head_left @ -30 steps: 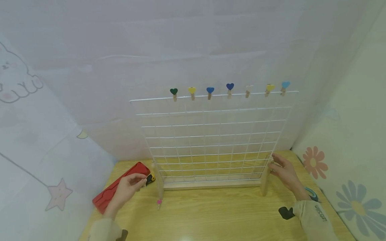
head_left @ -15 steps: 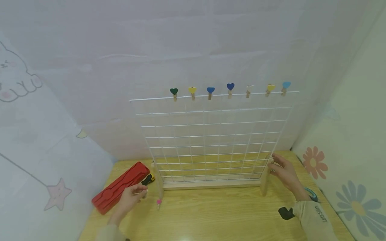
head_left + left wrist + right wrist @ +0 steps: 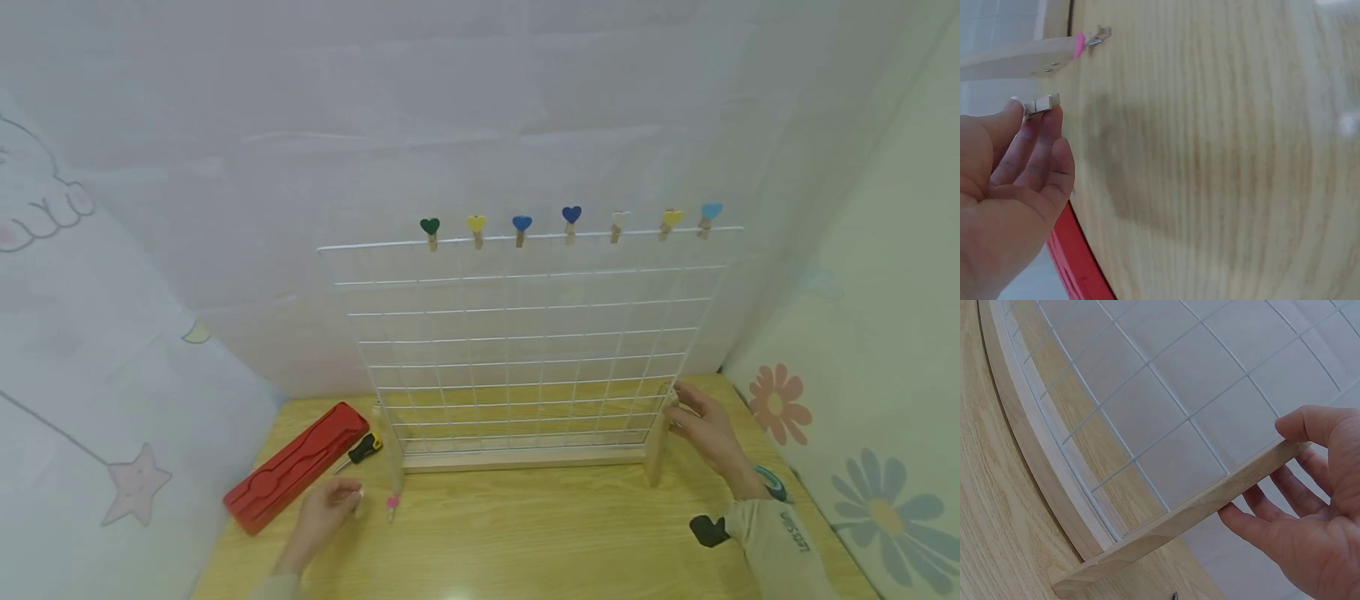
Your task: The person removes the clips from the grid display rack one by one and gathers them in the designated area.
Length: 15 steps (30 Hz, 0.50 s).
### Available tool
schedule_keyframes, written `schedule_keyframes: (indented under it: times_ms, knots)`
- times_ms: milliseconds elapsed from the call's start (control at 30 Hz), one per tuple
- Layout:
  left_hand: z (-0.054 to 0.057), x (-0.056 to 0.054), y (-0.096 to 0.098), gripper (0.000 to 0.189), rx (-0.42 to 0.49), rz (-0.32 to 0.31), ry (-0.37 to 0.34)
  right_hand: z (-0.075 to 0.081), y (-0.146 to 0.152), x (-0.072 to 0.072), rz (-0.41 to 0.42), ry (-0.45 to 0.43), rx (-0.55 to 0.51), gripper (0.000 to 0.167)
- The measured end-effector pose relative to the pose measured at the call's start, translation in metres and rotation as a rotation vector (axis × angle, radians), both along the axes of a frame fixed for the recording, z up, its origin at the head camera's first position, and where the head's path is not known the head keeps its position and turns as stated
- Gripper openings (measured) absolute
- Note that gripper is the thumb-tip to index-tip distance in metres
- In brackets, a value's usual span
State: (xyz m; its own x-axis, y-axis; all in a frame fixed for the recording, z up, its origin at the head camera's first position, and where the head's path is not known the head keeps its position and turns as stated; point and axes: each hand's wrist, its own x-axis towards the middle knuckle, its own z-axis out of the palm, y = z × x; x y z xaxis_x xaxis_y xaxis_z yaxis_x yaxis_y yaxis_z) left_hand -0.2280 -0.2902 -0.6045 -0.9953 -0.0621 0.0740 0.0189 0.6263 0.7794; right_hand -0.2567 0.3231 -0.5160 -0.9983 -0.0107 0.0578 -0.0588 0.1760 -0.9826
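Note:
My left hand [image 3: 322, 515] pinches a small pale clothespin [image 3: 1041, 105] between thumb and fingers, above the table left of the stand. A clothespin with a pink heart [image 3: 392, 507] lies by the foot of the stand's left post. My right hand [image 3: 707, 429] grips the wooden right post [image 3: 1172, 519] near its top, thumb on one side and fingers on the other. The white wire grid [image 3: 525, 307] stands upright in the wooden base. Along its top wire sit several heart clothespins, among them a dark green one [image 3: 431, 227] and a light blue one [image 3: 710, 215].
A red molded tray [image 3: 296, 467] lies at the table's left side, with a black-and-yellow screwdriver [image 3: 364, 448] beside it. Behind the right wrist is a blue-handled object [image 3: 770, 483], partly hidden. Printed cloth walls surround the table [image 3: 510, 533].
My left hand has moved toward the near edge with the clothespin, away from the screwdriver, which now shows whole. My right hand stays on the post.

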Motion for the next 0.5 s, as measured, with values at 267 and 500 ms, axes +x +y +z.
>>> schedule_keyframes:
  times_ms: [267,500]
  knots:
    - [-0.017,0.001,-0.005,0.01,-0.05,0.036,-0.047,0.001,-0.002,0.0,-0.008,0.0,-0.005,0.065]
    - [-0.029,-0.003,-0.004,0.004,-0.049,0.003,0.0,0.001,-0.002,0.0,-0.01,-0.001,-0.005,0.066]
